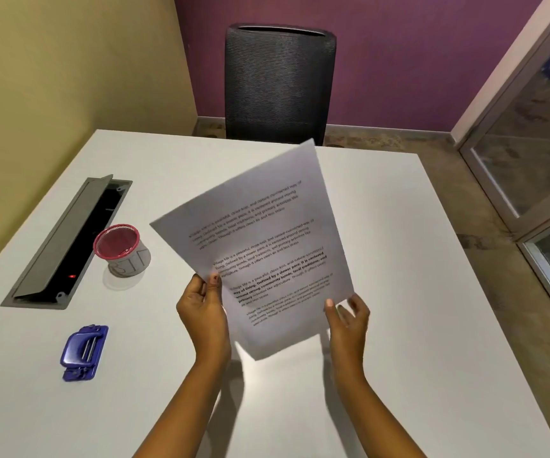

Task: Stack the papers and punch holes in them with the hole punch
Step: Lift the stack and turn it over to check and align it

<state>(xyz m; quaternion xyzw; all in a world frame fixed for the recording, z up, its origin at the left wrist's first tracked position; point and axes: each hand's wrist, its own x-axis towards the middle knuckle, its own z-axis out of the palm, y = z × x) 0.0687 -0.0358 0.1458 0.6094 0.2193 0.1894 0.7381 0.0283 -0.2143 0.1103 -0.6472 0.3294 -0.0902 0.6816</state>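
Observation:
Printed white papers (260, 239) are held up above the white table (432, 292), tilted, with the text facing me. My left hand (202, 312) pinches their lower left edge with the thumb on the front. My right hand (348, 320) grips the lower right edge, thumb on the front and fingers behind. How many sheets are in the stack I cannot tell. A blue hole punch (83, 352) lies on the table to the left, well apart from both hands.
A grey cup with a red mesh rim (121, 251) stands left of the papers. Behind it an open cable hatch (68, 241) is set into the table. A dark chair (278, 84) stands at the far edge. A glass partition (531, 160) is at right.

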